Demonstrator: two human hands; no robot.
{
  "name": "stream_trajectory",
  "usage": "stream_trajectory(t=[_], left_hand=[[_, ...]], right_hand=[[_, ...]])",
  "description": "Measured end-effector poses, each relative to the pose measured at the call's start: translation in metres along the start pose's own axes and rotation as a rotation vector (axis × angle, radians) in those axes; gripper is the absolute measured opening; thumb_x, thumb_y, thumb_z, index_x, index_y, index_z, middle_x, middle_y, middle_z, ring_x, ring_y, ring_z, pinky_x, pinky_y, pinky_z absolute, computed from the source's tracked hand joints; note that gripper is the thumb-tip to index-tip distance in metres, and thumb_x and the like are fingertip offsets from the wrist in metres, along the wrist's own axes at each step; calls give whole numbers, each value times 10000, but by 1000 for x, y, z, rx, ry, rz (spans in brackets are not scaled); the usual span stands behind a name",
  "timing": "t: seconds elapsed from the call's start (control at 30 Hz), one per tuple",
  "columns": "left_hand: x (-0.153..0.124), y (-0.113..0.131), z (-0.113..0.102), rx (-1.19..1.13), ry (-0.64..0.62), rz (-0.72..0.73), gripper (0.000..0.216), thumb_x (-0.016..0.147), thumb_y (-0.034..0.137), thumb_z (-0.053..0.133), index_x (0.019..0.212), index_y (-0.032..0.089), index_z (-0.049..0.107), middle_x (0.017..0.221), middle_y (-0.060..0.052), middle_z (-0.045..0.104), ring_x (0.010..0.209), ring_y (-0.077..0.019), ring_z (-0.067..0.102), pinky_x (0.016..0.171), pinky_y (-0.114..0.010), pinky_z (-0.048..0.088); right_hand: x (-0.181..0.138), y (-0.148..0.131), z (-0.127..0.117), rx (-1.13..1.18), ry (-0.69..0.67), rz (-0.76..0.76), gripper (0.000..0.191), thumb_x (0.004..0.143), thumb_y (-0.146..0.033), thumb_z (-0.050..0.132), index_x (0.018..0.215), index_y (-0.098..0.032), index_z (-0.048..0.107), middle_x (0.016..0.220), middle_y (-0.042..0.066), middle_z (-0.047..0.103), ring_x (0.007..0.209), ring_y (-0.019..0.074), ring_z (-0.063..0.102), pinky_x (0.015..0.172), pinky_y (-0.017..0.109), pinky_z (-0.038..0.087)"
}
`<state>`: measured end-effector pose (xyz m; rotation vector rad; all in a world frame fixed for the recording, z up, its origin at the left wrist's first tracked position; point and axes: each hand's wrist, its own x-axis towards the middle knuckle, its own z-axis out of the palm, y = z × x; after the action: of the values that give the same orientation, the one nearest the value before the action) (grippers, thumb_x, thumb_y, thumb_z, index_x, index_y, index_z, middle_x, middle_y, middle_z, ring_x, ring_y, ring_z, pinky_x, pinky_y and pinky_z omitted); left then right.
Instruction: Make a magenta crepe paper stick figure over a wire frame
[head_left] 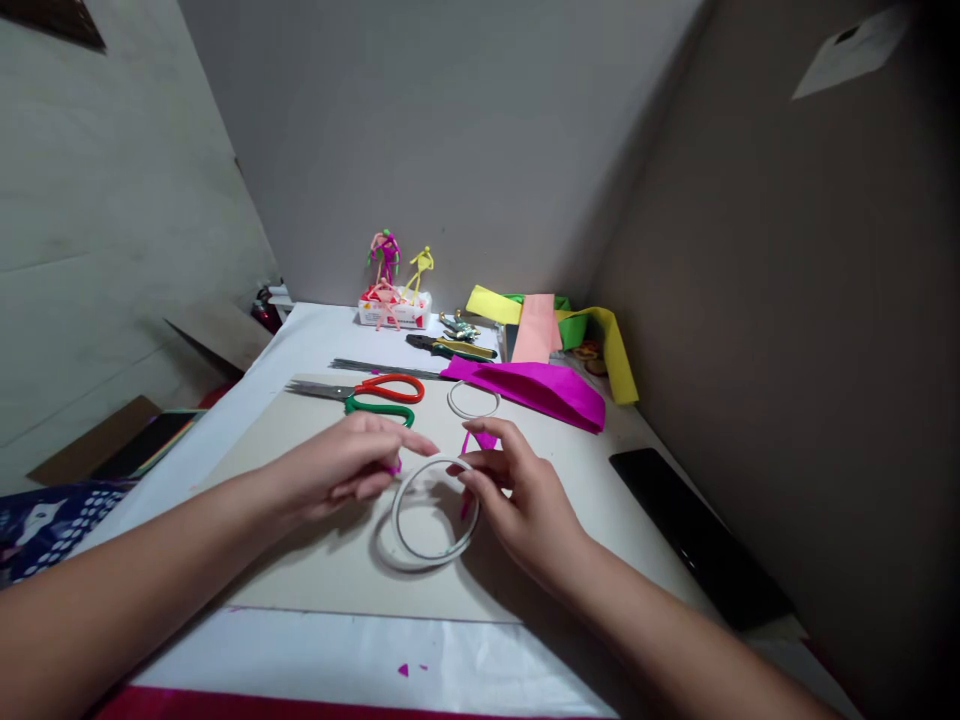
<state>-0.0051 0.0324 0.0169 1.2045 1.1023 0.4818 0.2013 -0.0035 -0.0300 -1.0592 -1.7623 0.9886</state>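
My right hand (521, 495) pinches the upper right rim of a white tape roll (400, 535), thumb and fingers closed on it. The roll is tilted up above a pale board, with its shadow below. My left hand (356, 465) is at the roll's upper left. Its index finger stretches out to the top rim and the other fingers curl loosely. A magenta scrap (397, 467) shows beside those fingers; I cannot tell if they touch it. Behind my right hand is a magenta paper piece (486, 440), partly hidden. Another white ring (474, 413) lies beyond it.
Scissors (352, 391) with red and green handles lie on the board (300, 570). Behind them are thin wires (382, 366), pliers (450, 347) and a magenta paper strip (536, 385). Small figures stand around a box (405, 313). A black phone (697, 535) lies at right.
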Motion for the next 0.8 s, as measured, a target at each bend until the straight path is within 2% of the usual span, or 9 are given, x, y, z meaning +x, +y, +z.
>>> stream_trajectory(t=[0.07,0.1,0.17,0.23,0.37,0.53,0.67,0.73,0.8], left_hand=[[-1,5,-7,-10,92,48,424,729,177,464,1093,92,664,309,87,379,287,-38,133,323,-168,82],[-2,7,-9,-13,118,51,441,740,178,466,1132,93,649,311,87,382,288,-40,138,325,-169,86],[-4,9,-9,-37,125,40,466,746,166,468,1177,96,629,307,89,384,290,-40,133,332,-167,106],[-6,9,-5,-99,91,23,458,740,145,478,1167,95,635,302,103,356,296,-35,110,343,-163,129],[-8,7,5,-255,10,-11,422,702,98,489,1082,87,672,306,129,287,307,-30,63,357,-166,128],[-10,6,9,-413,-109,-100,381,690,93,462,997,86,688,278,123,282,306,-30,11,365,-171,149],[-15,8,10,-477,-109,-102,270,688,88,480,868,88,681,269,117,285,295,-22,10,365,-167,174],[-17,9,12,-506,-106,-99,257,693,91,470,835,80,684,269,117,269,290,-22,9,362,-166,179],[-21,10,15,-520,-102,-97,259,703,96,459,809,71,694,270,111,267,284,-22,17,359,-164,188]], right_hand=[[1,3,2,46,-8,71,426,874,-144,519,1242,-297,369,905,16,687,722,159,648,689,309,522],[2,4,3,35,-6,70,464,859,-148,545,1260,-299,368,992,35,679,808,173,653,728,325,525],[2,2,4,-42,27,12,508,827,-148,588,1278,-292,403,1208,69,598,1054,209,594,860,369,495],[2,-2,3,-83,56,-44,454,820,-144,594,1240,-274,481,1302,69,521,1187,223,503,968,396,430],[-1,-10,1,149,-17,24,307,834,-164,593,1127,-253,602,1233,63,544,1202,211,486,1002,386,398],[-3,-12,4,311,-91,28,400,824,-214,635,1215,-293,603,1301,61,491,1291,211,400,1070,390,339],[-2,-12,6,226,-94,0,410,835,-222,620,1242,-278,607,1294,86,477,1302,227,381,1108,429,296],[-2,-12,5,109,-32,-54,386,845,-200,601,1223,-275,627,1290,93,477,1297,235,384,1096,449,308],[-3,-14,3,-41,64,-175,359,852,-169,581,1190,-265,653,1276,99,492,1268,243,413,1067,461,334]])
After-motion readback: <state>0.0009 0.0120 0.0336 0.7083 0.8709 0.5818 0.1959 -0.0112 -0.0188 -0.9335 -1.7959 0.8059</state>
